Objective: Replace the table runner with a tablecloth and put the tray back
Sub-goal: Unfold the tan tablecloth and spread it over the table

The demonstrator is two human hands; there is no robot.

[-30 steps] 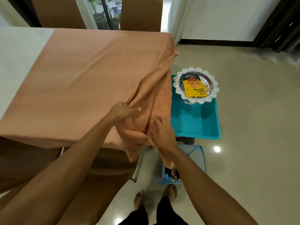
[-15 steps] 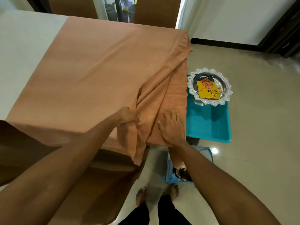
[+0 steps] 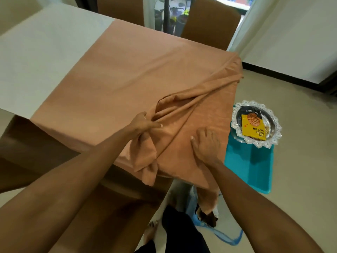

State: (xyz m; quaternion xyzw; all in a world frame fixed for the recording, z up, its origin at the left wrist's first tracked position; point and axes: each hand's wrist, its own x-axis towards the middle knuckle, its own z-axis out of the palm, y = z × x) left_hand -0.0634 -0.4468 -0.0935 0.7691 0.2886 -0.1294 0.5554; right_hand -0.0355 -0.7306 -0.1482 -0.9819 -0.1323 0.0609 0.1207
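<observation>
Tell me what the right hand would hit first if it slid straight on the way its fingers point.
The right hand lies flat on the tablecloth, fingers pointing forward. It would likely first meet the raised diagonal fold of that cloth; nothing else shows between.

Matt peach cloth tablecloth (image 3: 127, 75) drapes the table; right, a shiny metal tray (image 3: 256, 124) sits on glossy turquoise plastic (image 3: 249, 168).

The flat stretch of tablecloth (image 3: 127, 75) across the desk (image 3: 36, 61) gives a hand wide room to sweep leftward. A bunched ridge of folds (image 3: 191, 99) runs diagonally to the far right corner, passing between the left hand (image 3: 144, 123) and right hand (image 3: 206, 141). Just off the right edge, the silver tray (image 3: 275, 123) on a teal box (image 3: 251, 165) crowds that side. A chair back (image 3: 209, 24) stands against the far edge.
</observation>
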